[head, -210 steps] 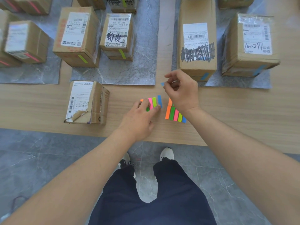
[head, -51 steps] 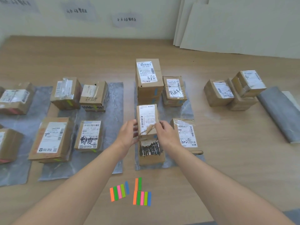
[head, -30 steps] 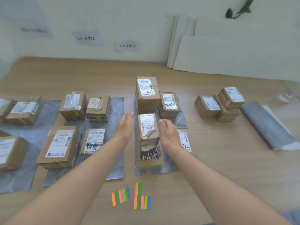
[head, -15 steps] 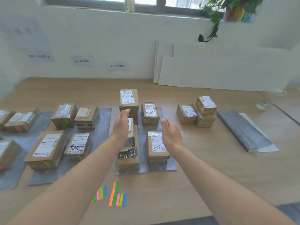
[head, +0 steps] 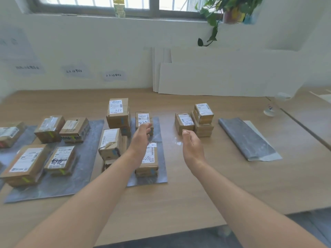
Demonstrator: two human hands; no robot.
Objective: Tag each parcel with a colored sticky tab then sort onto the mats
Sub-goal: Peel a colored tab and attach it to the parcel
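The left hand (head: 140, 138) hangs open with relaxed fingers, holding nothing, above the middle mat (head: 148, 181). The right hand (head: 192, 149), loosely curled and also empty, is just off that mat's right edge. Both gripped the torn-label parcel (head: 109, 142) a moment ago and have now let it go. It rests at the mat's left side, stacked on another parcel. That parcel looks sorted, and the hands are drifting right of the mat toward the untagged parcels (head: 184, 120) piled on the bare table (head: 197, 194). One of these probably gets fetched next, then tagged with a sticky tab; the tabs are out of view.
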